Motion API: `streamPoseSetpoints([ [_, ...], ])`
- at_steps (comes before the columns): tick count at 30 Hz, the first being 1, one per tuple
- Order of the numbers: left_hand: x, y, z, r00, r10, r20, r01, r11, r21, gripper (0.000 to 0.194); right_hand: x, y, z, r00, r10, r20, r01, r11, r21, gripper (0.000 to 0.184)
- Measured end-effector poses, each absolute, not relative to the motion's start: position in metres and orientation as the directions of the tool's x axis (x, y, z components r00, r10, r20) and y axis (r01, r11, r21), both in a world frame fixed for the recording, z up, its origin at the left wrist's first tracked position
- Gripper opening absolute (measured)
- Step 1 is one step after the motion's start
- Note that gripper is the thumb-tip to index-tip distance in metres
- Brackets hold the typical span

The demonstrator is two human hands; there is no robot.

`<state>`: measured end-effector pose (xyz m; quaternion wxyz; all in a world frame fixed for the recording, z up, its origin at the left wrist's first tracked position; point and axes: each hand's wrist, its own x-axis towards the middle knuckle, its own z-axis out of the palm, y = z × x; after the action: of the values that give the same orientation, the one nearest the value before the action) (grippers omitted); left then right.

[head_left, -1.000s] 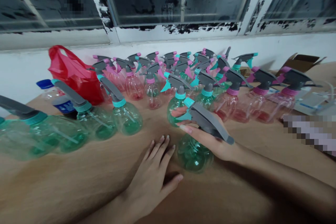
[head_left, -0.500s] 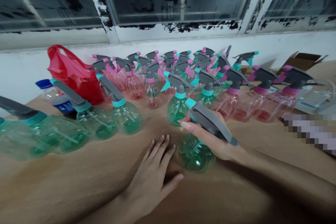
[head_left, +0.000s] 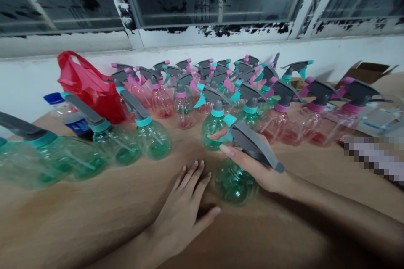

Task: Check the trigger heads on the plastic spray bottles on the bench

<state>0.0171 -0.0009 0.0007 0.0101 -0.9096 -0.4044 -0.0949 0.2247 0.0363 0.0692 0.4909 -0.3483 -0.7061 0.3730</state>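
Note:
My right hand (head_left: 255,166) is wrapped round the neck of a green spray bottle (head_left: 236,185) with a grey and teal trigger head. Its index finger is stretched out near the teal trigger, and the round body rests on the table. Flat on the wooden table (head_left: 126,222), my left hand (head_left: 183,206) lies to the left of that bottle with its fingers apart, holding nothing. Just behind the held bottle stands another green spray bottle (head_left: 213,128). To the left is a row of green spray bottles, the closest of them a teal-collared bottle (head_left: 154,141).
Several pink spray bottles (head_left: 284,126) stand in rows with green ones toward the wall. A red plastic bag (head_left: 91,92) and a blue-capped bottle (head_left: 75,122) are at the back left. An open cardboard box (head_left: 362,73) sits at the back right.
My right index finger has moved forward, away from the trigger head, and more of the teal trigger shows. My left hand and the bottles have stayed in place.

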Motion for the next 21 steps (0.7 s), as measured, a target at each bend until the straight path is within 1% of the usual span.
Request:
streamPoseSetpoints([
  [7,0.0176,-0.0014,0.0015,0.651,0.737,0.182,0.74,-0.67,0.063,0.061,0.2261,0.0347,0.0708,-0.293,0.865,0.407,0.139,0.459,-0.877,0.018],
  [21,0.0178,-0.0009,0.004,0.654,0.741,0.152,0.741,-0.668,0.07,0.062,0.2251,0.0353,0.0699,-0.28,0.867,0.413,0.124,0.459,-0.88,0.019],
])
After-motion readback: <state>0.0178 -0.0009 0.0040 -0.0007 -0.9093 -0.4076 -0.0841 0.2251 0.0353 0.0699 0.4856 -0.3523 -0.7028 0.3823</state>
